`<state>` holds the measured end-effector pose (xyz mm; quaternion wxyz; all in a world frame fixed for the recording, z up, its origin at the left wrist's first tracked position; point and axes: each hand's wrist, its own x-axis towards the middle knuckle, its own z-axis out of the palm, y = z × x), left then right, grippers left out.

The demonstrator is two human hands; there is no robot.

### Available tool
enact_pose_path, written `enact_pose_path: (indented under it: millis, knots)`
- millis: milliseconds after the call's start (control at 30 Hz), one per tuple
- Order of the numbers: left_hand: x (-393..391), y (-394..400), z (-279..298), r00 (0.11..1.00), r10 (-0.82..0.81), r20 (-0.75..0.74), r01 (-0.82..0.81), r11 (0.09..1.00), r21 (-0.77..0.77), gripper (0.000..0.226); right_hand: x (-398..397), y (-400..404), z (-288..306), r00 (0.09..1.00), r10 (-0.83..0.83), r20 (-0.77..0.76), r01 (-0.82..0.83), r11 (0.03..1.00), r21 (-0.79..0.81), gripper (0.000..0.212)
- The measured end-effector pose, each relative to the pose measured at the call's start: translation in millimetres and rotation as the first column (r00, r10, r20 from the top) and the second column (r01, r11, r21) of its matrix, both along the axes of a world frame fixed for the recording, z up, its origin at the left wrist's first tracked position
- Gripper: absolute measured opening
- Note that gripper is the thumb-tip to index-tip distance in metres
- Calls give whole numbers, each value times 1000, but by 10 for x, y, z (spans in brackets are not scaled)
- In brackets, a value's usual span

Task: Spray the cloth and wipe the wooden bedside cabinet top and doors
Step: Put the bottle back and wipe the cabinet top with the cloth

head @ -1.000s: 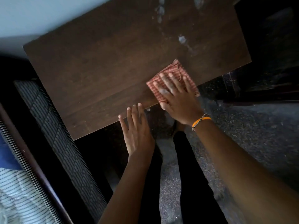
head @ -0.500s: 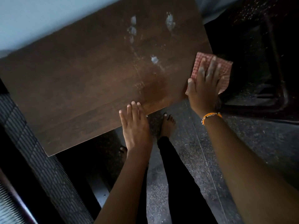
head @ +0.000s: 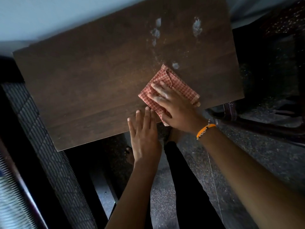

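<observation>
The right hand (head: 175,106) presses flat, fingers straight, on the folded checked cloth (head: 166,90) near the cabinet top's (head: 99,83) front edge. The left hand (head: 143,134) rests open beside it. Pale smears (head: 156,33), possibly spray, lie beyond.

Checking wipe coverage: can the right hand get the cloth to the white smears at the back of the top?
Probably yes. The right hand presses the cloth flat on the top; bare wood lies between it and the smears. Nothing blocks the way.
</observation>
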<state>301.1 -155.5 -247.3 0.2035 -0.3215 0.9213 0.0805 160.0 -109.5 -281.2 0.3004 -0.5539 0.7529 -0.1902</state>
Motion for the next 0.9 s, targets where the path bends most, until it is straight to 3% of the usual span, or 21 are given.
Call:
enact_pose_path:
  millis: [67,133,200,300,333,400,467,533,700,900]
  knots:
    - [-9,12,-8,1000,22,-11,-22,1000,2,71,-143,89,61,998,24,-60,-25,1000,-16,31]
    - [-19,22,-14,999,46,-11,-46,999,4,68,-261,173,121,972,2,-236,3,1000,20,14]
    - [-34,35,-23,999,49,-15,-49,999,1,68,-347,263,202,924,-139,-356,169,984,54,10]
    - [-40,30,-25,998,56,-24,-56,998,3,66,-305,269,284,824,-373,-427,388,920,-56,14]
    - [-35,26,-28,998,54,-25,-54,999,-1,66,-233,228,288,841,-373,-393,358,927,-113,21]
    - [-15,21,-27,999,44,-22,-44,999,-15,67,-58,150,205,927,-179,-330,140,980,-141,34]
    - [14,23,-30,998,50,-32,-51,998,-27,72,57,108,67,935,82,-346,-84,996,10,45]
    - [41,34,-26,995,95,-37,-96,995,-34,77,71,47,-56,908,170,-383,-130,983,130,55]
    - [35,38,-15,988,148,-42,-150,988,-46,83,20,-262,-138,905,116,-410,-86,992,91,57]
    - [-249,-199,-77,996,86,6,-83,975,-204,93,-316,-432,-186,903,0,-431,16,999,35,54]
